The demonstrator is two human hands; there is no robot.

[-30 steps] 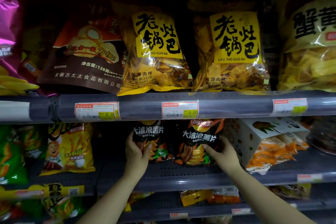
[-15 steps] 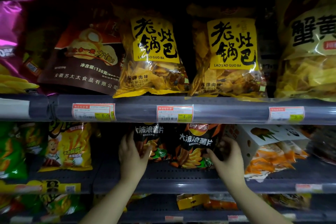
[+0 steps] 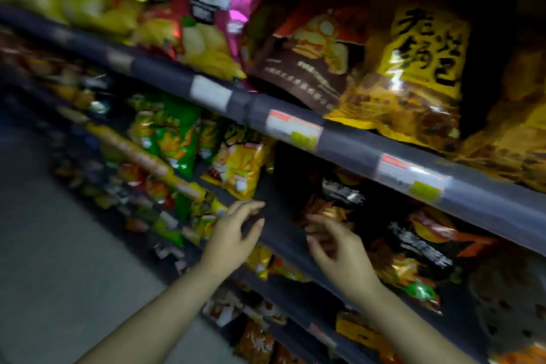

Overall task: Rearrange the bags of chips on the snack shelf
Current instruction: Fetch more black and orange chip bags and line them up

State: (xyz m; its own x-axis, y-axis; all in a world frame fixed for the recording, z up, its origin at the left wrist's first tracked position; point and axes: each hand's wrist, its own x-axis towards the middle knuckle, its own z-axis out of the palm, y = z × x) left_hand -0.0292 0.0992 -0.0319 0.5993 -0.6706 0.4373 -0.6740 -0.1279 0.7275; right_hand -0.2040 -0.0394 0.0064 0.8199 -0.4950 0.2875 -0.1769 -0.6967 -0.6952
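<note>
The view is blurred and tilted. Two black chip bags stand on the middle shelf: one point(image 3: 334, 201) just beyond my right hand, the other point(image 3: 413, 254) further right. My right hand point(image 3: 334, 248) hovers in front of the nearer black bag with fingers curled and apart, holding nothing. My left hand point(image 3: 233, 233) is spread open at the shelf's front edge point(image 3: 283, 248), in the bare gap left of the black bags. A yellow cartoon bag point(image 3: 239, 168) and green bags point(image 3: 171, 133) stand to the left of that gap.
The upper shelf rail point(image 3: 354, 148) with price tags runs diagonally above my hands. On it stand a brown bag point(image 3: 307, 68), a yellow crisp bag point(image 3: 413, 74) and a pink bag point(image 3: 245, 0). Lower shelves hold more snacks. Grey floor point(image 3: 59, 245) lies at the left.
Both hands have come off the two black bags and pulled back to the left. The camera has swung left and tilted, so the shelves now slant and blur.
</note>
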